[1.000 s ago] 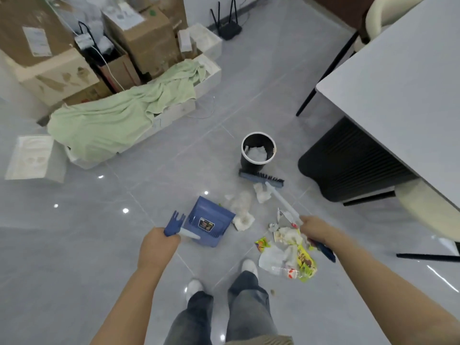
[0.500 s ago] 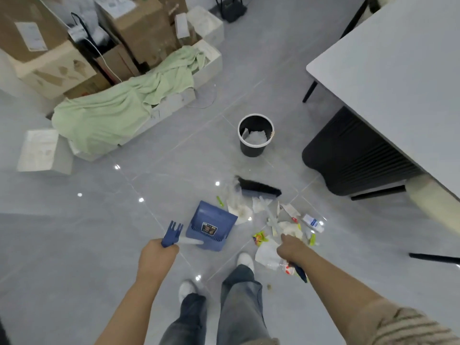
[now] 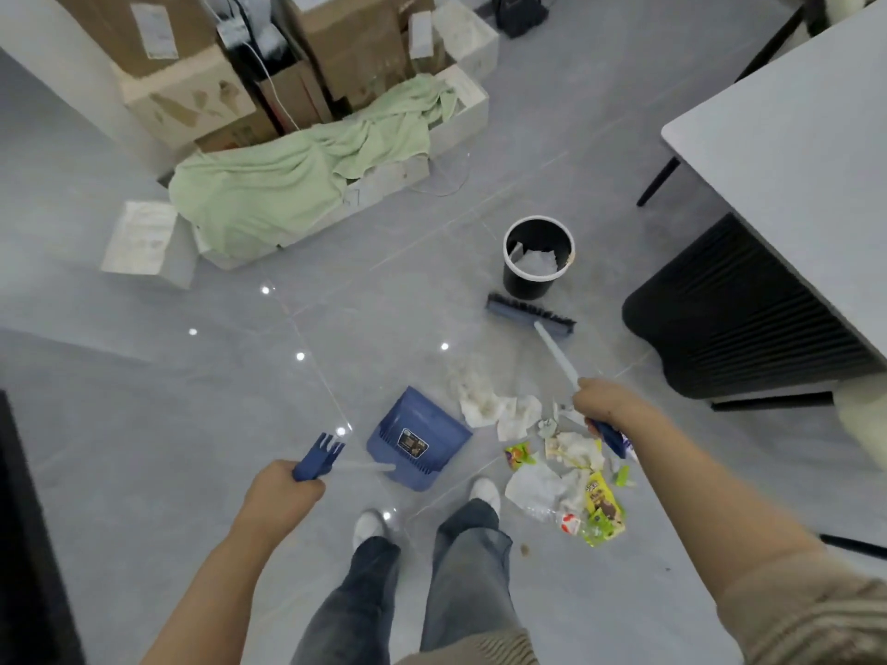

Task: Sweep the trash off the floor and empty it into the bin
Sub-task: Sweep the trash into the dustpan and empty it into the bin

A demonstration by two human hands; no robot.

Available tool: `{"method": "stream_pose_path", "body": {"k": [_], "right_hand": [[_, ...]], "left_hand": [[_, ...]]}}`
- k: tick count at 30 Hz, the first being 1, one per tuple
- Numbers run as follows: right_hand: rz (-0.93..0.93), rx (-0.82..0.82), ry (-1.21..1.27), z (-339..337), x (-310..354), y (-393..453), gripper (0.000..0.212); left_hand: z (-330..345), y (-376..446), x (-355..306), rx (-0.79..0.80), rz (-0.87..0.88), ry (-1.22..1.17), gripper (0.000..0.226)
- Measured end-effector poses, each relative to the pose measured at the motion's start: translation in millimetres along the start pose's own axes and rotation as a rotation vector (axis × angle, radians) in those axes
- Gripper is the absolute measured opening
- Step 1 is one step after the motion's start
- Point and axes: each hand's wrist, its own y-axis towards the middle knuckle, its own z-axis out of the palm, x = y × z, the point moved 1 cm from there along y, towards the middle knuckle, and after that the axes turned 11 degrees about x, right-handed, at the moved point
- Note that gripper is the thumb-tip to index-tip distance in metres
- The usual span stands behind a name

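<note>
My left hand [image 3: 283, 491] grips the blue handle of the dustpan [image 3: 417, 436], whose blue pan rests on the floor in front of my feet. The broom [image 3: 530, 314] is held by its pale handle in my right hand [image 3: 602, 405]; its dark bristled head lies on the floor just before the black bin [image 3: 538, 259]. The bin stands upright with white paper inside. Trash [image 3: 566, 472] lies scattered right of the pan: crumpled tissues, yellow-green wrappers and a plastic bag, partly under my right forearm.
A grey table [image 3: 792, 151] and a black ribbed unit [image 3: 749, 309] under it stand on the right. Cardboard boxes [image 3: 336, 50] and a green cloth [image 3: 297, 180] over white boxes fill the back left. My two feet [image 3: 427, 511] stand just behind the pan.
The broom head has swung forward, away from the trash pile, to lie close to the bin. My right hand moved forward with it. The dustpan has stayed in place.
</note>
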Motion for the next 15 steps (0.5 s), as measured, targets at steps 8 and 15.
{"method": "stream_pose_path", "body": {"k": [8,15], "right_hand": [[-0.007,0.122,-0.051,133,34,8,0.032],[-0.039,0.132,0.042,208,72,-50,0.051]], "left_hand": [[-43,-14,71,-0.102,-0.056,-0.078,0.016],[-79,-7,144,-0.222,-0.010,-0.150,0.024]]}}
